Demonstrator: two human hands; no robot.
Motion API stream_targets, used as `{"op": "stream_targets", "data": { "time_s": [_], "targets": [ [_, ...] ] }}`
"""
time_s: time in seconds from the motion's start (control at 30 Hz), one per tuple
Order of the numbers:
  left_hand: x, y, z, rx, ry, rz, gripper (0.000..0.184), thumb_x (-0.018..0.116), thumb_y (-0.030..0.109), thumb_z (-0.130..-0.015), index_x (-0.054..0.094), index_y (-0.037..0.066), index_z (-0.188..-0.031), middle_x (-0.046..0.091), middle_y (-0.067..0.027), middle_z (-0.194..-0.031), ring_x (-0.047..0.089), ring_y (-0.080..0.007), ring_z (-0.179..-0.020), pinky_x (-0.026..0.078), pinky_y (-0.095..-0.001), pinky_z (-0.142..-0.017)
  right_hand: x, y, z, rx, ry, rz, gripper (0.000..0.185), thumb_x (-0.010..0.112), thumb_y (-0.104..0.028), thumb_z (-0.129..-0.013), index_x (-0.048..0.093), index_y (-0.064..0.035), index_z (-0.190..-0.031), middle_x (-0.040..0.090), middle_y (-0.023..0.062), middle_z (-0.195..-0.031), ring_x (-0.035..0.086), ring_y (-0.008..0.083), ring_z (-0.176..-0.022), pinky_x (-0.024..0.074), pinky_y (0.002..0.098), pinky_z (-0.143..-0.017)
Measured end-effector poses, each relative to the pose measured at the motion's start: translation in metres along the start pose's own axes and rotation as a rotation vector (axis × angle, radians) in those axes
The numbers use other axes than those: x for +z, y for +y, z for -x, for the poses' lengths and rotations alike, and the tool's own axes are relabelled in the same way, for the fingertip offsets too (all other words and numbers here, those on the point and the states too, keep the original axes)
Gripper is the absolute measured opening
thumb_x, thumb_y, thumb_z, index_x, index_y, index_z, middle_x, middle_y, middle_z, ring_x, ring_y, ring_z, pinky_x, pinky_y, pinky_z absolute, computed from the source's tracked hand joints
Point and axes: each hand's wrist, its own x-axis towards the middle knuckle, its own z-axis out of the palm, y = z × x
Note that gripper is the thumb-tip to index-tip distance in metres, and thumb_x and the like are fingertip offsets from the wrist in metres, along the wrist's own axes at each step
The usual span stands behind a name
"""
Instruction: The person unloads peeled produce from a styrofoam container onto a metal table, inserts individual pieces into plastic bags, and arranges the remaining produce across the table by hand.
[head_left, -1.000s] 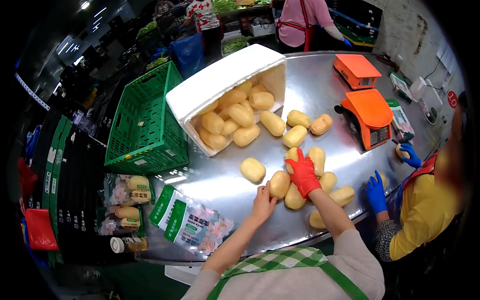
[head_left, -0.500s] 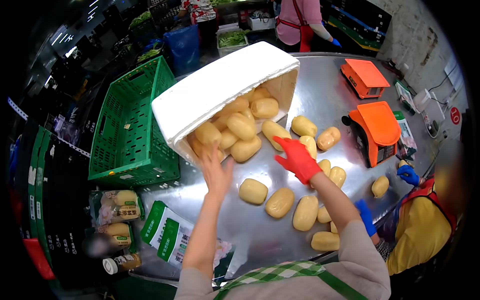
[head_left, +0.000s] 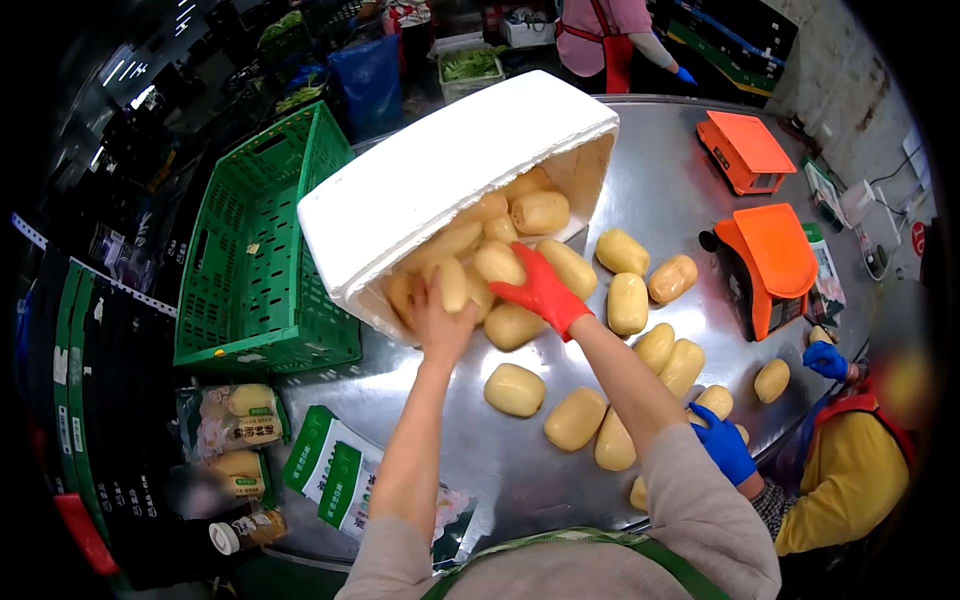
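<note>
A white foam box (head_left: 450, 165) lies tipped on its side, with several pale lotus root pieces (head_left: 540, 213) in its mouth and spilling onto the metal table (head_left: 480, 440). My bare left hand (head_left: 443, 322) is at the box's opening, fingers and thumb around one lotus root piece (head_left: 447, 282). Just right of it, my right hand (head_left: 548, 292), in a red glove, closes on another piece (head_left: 497, 262). Its fingertips reach over the top of that piece. More lotus root pieces (head_left: 515, 390) lie loose below and right of my hands.
Left of the box stands a green crate (head_left: 270, 250). Printed packing bags (head_left: 345, 480), filled packs (head_left: 235, 415) and a jar (head_left: 248, 530) lie at lower left. Two orange scales (head_left: 770, 255) stand at right. A co-worker's blue-gloved hand (head_left: 722, 445) is among the loose pieces.
My right hand has moved left from above the loose pieces onto a piece at the box's mouth. My left hand has closed around a piece. The co-worker's blue glove has reached further in.
</note>
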Motion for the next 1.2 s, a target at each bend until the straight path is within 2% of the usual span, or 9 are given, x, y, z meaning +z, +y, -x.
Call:
{"op": "stream_targets", "data": {
  "time_s": [0.27, 0.3, 0.6, 0.77, 0.83, 0.87, 0.93, 1.07, 1.2],
  "targets": [
    [0.011, 0.052, 0.075, 0.26, -0.131, 0.274, 0.081, 0.072, 0.012, -0.068, 0.043, 0.008, -0.143, 0.035, -0.0285, -0.149, 0.039, -0.0441, -0.135, 0.037, -0.0455, -0.111, -0.028, 0.037, 0.056, 0.091, 0.088, 0.237, 0.096, 0.073, -0.054, -0.074, 0.039, 0.0073, -0.141, 0.05, 0.0276, -0.136, 0.048, 0.0365, -0.128, 0.0411, 0.0398, -0.106],
    [0.02, 0.055, 0.082, 0.284, -0.17, 0.33, 0.084, 0.073, 0.014, -0.066, 0.042, 0.012, -0.144, 0.032, -0.0283, -0.15, 0.035, -0.0459, -0.136, 0.033, -0.0511, -0.112, -0.037, 0.038, 0.065, 0.094, 0.017, 0.296, 0.094, 0.071, -0.057, -0.074, 0.043, 0.0055, -0.138, 0.054, 0.0287, -0.13, 0.054, 0.0394, -0.12, 0.0449, 0.0429, -0.1],
    [0.021, 0.109, 0.124, 0.412, -0.483, 0.383, 0.082, 0.07, 0.007, -0.068, 0.043, 0.014, -0.145, 0.031, -0.026, -0.151, 0.035, -0.0438, -0.138, 0.034, -0.047, -0.113, -0.08, 0.035, 0.156, 0.288, 0.005, 0.732, 0.087, 0.075, -0.054, -0.07, 0.049, -0.0027, -0.135, 0.056, 0.026, -0.125, 0.06, 0.0382, -0.109, 0.0502, 0.0432, -0.09],
    [0.015, 0.112, 0.123, 0.547, -0.819, 0.41, 0.079, 0.08, 0.019, -0.073, 0.046, 0.015, -0.143, 0.033, -0.0197, -0.152, 0.035, -0.0372, -0.139, 0.035, -0.0436, -0.112, -0.113, 0.042, 0.164, 0.333, -0.162, 0.968, 0.061, 0.072, -0.043, -0.076, 0.057, -0.0049, -0.12, 0.065, 0.0211, -0.106, 0.064, 0.0348, -0.1, 0.0515, 0.0438, -0.083],
    [0.012, 0.1, 0.099, 0.586, -0.776, 0.412, 0.075, 0.081, 0.02, -0.073, 0.049, 0.012, -0.14, 0.038, -0.02, -0.149, 0.038, -0.037, -0.137, 0.037, -0.0432, -0.111, -0.129, 0.026, 0.16, 0.236, -0.122, 0.969, 0.037, 0.068, -0.032, -0.082, 0.061, -0.0052, -0.107, 0.067, 0.0176, -0.089, 0.065, 0.035, -0.093, 0.051, 0.0454, -0.079],
    [0.011, 0.092, 0.084, 0.607, -0.757, 0.412, 0.073, 0.082, 0.021, -0.073, 0.051, 0.01, -0.138, 0.041, -0.0202, -0.148, 0.039, -0.0369, -0.136, 0.038, -0.043, -0.11, -0.135, 0.012, 0.153, 0.084, -0.054, 1.017, 0.032, 0.065, -0.028, -0.085, 0.061, -0.0043, -0.106, 0.066, 0.0188, -0.091, 0.064, 0.0368, -0.088, 0.0502, 0.047, -0.077],
    [0.014, 0.064, 0.052, 0.227, -0.537, 0.446, 0.064, 0.08, 0.02, -0.075, 0.054, 0.006, -0.132, 0.051, -0.0208, -0.138, 0.043, -0.0381, -0.133, 0.038, -0.0421, -0.108, -0.141, 0.014, 0.122, -0.04, 0.01, 0.958, 0.037, 0.065, -0.024, -0.086, 0.058, -0.0034, -0.115, 0.065, 0.0196, -0.092, 0.062, 0.038, -0.085, 0.0492, 0.0483, -0.075],
    [0.002, 0.005, -0.036, 0.143, -0.125, -0.121, 0.058, 0.07, 0.014, -0.083, 0.048, -0.003, -0.134, 0.05, -0.0241, -0.136, 0.046, -0.0393, -0.127, 0.037, -0.0448, -0.108, -0.126, 0.0, 0.038, -0.205, 0.061, 0.822, 0.057, 0.068, -0.018, -0.083, 0.048, -0.0079, -0.135, 0.059, 0.021, -0.116, 0.057, 0.0389, -0.107, 0.0469, 0.0457, -0.09],
    [0.017, -0.03, -0.073, 0.072, -0.19, -0.489, 0.066, 0.074, 0.016, -0.079, 0.044, -0.002, -0.135, 0.049, -0.0226, -0.137, 0.046, -0.0386, -0.127, 0.037, -0.045, -0.107, -0.085, 0.005, -0.042, -0.37, 0.136, 0.856, 0.074, 0.07, -0.012, -0.079, 0.036, -0.0104, -0.145, 0.045, 0.0195, -0.143, 0.044, 0.0386, -0.129, 0.039, 0.0456, -0.105]
  ]
}}
